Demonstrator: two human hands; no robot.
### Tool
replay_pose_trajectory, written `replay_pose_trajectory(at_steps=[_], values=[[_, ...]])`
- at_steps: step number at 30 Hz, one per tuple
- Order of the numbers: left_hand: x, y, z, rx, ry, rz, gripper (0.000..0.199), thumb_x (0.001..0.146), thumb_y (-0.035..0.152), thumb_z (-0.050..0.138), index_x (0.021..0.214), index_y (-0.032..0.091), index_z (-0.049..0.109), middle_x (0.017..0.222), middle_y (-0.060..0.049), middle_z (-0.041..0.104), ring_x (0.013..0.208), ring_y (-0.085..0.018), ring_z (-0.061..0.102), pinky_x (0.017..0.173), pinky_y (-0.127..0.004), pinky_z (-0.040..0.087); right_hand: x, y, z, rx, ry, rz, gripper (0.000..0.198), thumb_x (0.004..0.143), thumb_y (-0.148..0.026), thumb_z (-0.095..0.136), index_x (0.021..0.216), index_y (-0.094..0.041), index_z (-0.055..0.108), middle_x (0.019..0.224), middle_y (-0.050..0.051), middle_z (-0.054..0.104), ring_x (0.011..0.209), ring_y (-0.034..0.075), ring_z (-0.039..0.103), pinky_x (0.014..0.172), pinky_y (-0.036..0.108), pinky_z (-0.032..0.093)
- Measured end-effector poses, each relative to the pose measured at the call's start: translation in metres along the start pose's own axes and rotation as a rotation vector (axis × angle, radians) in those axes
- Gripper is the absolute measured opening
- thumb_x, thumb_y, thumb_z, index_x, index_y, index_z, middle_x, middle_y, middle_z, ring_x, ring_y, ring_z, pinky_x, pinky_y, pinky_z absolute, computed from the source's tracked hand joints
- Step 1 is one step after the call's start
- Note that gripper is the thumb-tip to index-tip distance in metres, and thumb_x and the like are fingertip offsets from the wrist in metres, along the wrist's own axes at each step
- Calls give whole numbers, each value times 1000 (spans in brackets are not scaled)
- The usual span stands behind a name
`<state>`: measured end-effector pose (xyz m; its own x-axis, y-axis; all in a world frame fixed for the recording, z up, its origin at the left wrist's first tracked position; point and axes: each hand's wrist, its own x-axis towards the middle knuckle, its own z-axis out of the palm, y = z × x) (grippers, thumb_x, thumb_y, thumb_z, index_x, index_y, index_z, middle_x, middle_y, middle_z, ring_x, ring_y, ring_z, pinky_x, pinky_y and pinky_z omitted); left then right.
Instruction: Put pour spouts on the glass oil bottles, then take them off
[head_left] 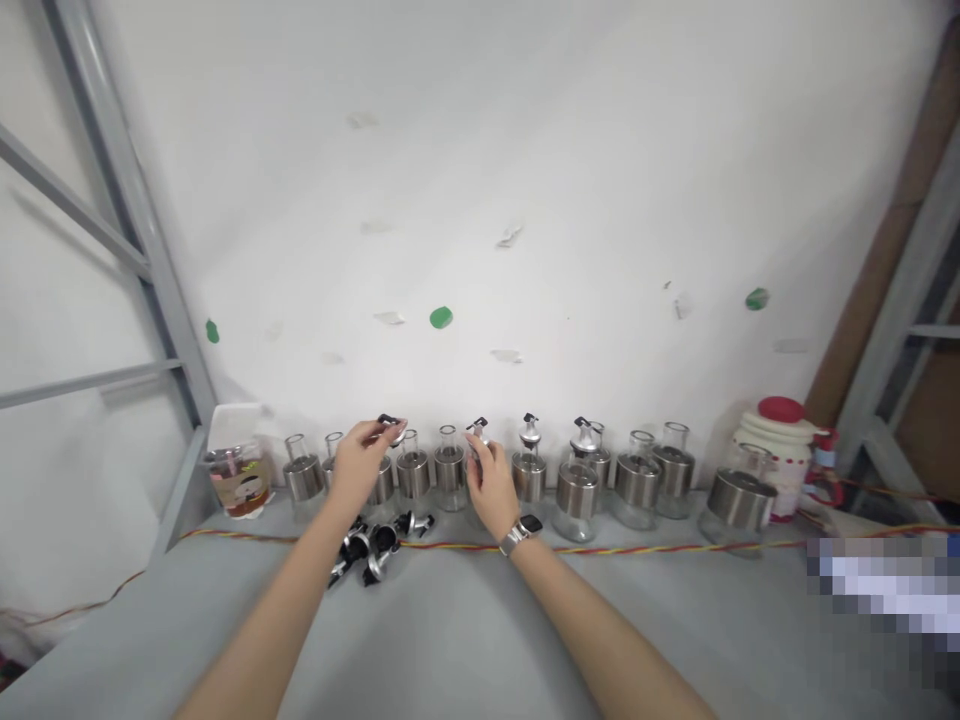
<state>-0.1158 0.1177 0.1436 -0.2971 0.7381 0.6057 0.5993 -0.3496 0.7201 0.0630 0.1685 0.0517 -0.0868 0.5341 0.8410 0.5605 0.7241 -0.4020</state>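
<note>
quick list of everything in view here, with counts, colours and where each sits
bottles: about twelve, clear with silver bands, row along wall
spouts: several, silver and black, some atop bottles, others piled
cup: 1, amber contents, far left
jar: 1, whitish, red lid, right
red item: 1, beside jar, unclear
wire: red and yellow, across table
table: 1, grey, below
wall: white, behind
green spots: 3, on wall
frame: grey, both sides
bottom-right: pixelated
watch: 1, dark face, right wrist
left hand: 1, holding a spout
right hand: 1, at another spout
</note>
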Motion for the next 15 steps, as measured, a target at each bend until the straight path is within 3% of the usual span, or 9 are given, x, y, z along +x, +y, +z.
replay_pose_trajectory(at_steps=[7,12,15], values=[[16,-19,29,-137,132,-17,24,75,36,59,79,13,63,83,-4,68,81,-17,61,76,-33,46,-1,1,1,-19,27,1,39,84,-14,38,122,-22,43,97,9,50,86,21,52,77,37,46],[22,-22,34,-102,118,-44,23,71,37,64,71,14,60,70,-1,66,71,-17,63,70,-33,47,0,0,1,-25,28,-2,39,84,-14,39,122,-21,44,97,9,51,86,20,52,76,36,46],[18,-20,37,-72,186,-49,31,67,41,64,84,17,54,70,-2,66,70,-18,64,65,-30,47,0,-2,0,-28,32,3,40,84,-15,39,122,-22,44,98,9,51,86,20,53,76,36,47]])
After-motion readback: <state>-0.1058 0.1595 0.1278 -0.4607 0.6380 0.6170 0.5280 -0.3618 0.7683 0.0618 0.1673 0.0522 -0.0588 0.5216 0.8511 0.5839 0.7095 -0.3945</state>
